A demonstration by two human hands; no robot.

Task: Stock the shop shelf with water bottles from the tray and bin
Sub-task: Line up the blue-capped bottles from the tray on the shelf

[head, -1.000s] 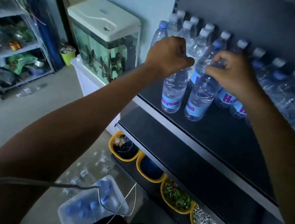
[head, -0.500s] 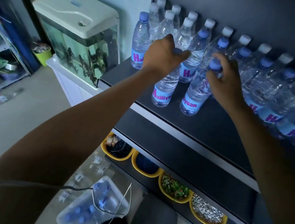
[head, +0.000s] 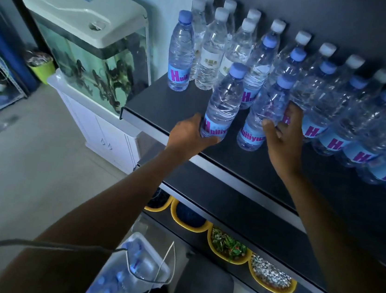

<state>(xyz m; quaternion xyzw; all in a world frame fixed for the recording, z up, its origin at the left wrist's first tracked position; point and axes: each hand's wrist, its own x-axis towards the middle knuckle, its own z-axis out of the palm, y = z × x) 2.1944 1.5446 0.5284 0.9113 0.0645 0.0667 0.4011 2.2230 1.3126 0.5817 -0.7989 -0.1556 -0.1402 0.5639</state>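
1. My left hand (head: 188, 137) is wrapped round the bottom of the front-left bottle (head: 224, 101), fingers curled over the label. The bottle is upright on the shelf (head: 167, 105), near its front edge
2. My right hand (head: 282, 145) is mostly open: thumb on the front of the front-right bottle (head: 257, 120), fingers fairly straight along its far side. It's touching, and doesn't look like a firm grip
3. The two bottles stand just beside each other, in front of the blue-cap row (head: 329, 138). The white-cap bottles (head: 211, 51) are behind that, against the back wall
4. Done so far, I'd say well over half: the back rows run the whole visible length of the shelf
5. These two look like the start of a front row. To their right the front strip of the shelf is bare
6. Left to do: the bin (head: 160, 264) on the floor below has blue-cap bottles in it, so more trips are needed. I can't pick out the tray
7. The fish tank (head: 89, 48) is left of the shelf, not part of this
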